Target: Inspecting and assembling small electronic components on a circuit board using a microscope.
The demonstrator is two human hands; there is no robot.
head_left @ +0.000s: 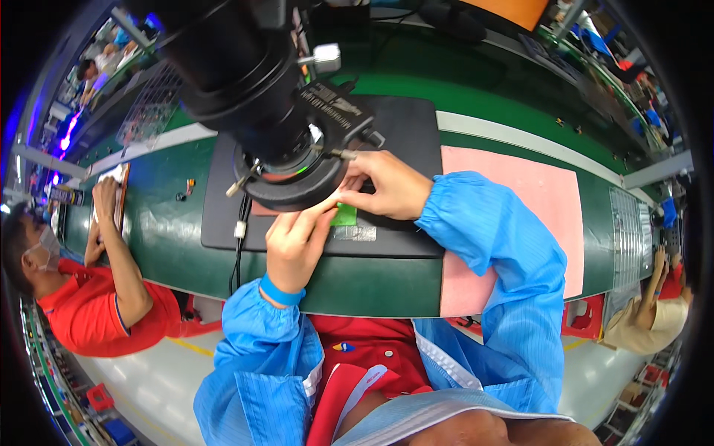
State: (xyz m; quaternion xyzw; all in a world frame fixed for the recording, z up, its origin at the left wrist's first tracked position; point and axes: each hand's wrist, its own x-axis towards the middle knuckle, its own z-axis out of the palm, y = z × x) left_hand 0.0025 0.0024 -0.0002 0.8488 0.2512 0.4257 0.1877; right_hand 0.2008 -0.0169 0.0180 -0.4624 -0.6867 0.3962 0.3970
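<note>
A black microscope [245, 97] with a ring light [286, 189] under it stands over a dark base plate [230, 227]. Both my hands meet at the right edge of the ring light, fingertips close together. My left hand [294, 245], with a blue band at the wrist, is closed in a pinch, its fingers pointing up and right. From the right comes my right hand [390, 186], thumb and fingers bent together in a pinch. What they hold is too small or hidden by the ring. Just below the fingertips lies a green piece [344, 216], and below it a clear strip [355, 233].
A pink mat [513, 223] lies right of the base plate on the green bench [372, 286]. Cables [238, 253] hang at the plate's left. Wire racks [628, 230] stand far right. One co-worker [97, 297] sits at left, another [651, 320] at right.
</note>
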